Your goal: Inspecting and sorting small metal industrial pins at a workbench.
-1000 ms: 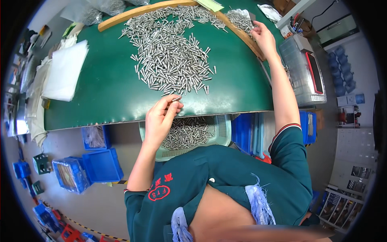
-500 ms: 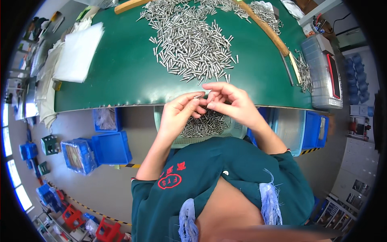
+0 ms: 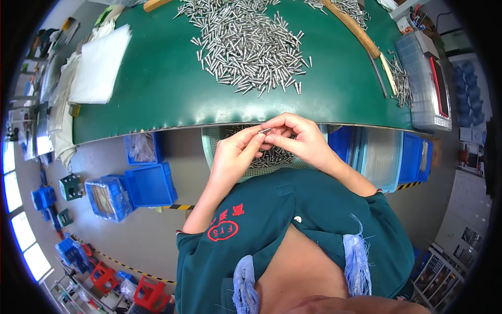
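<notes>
A small silvery metal pin (image 3: 267, 131) sits between my two hands, over the front edge of the green table (image 3: 157, 89). My left hand (image 3: 235, 150) pinches it between thumb and forefinger. From the other side, the thumb and fingertips of my right hand (image 3: 300, 140) close on its other end; the fingers partly hide it. Below both hands stands a pale green plastic basket (image 3: 210, 146) holding many darker metal pins (image 3: 274, 158). On the tabletop beyond my hands lies a wide heap of bright metal pins (image 3: 251, 52).
Wooden strips (image 3: 355, 29) border the heap. To the right, longer metal pins (image 3: 400, 83) lie by a clear plastic box (image 3: 418, 78). White sheets (image 3: 99, 68) rest on the left. Blue crates (image 3: 151, 186) stand on the floor, left, and a light-blue bin (image 3: 381, 162) right.
My hands have come together, and the right fingertips now meet the pin at the left fingertips. The whole view has shifted slightly, with the table edge higher in the picture.
</notes>
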`<action>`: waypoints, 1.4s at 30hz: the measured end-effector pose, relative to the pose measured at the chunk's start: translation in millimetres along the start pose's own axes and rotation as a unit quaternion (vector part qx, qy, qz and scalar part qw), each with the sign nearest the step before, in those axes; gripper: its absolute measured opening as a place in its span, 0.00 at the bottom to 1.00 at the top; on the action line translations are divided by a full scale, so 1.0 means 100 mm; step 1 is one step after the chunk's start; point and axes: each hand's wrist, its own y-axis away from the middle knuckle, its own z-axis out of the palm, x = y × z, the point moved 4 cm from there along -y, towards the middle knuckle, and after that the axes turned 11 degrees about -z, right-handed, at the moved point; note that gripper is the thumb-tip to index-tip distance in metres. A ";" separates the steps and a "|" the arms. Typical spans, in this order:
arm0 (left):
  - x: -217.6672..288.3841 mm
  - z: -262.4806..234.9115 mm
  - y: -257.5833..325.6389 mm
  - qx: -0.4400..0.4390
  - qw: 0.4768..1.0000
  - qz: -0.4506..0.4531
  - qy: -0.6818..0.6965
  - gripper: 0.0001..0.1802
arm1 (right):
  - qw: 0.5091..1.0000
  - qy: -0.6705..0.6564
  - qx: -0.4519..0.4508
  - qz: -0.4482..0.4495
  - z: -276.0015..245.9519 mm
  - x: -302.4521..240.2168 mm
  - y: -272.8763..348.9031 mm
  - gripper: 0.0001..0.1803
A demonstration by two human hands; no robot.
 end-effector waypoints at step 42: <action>0.39 -0.27 0.03 0.148 0.962 0.146 -0.177 0.13 | 0.993 0.064 -0.104 0.003 -0.08 -0.06 0.02 0.11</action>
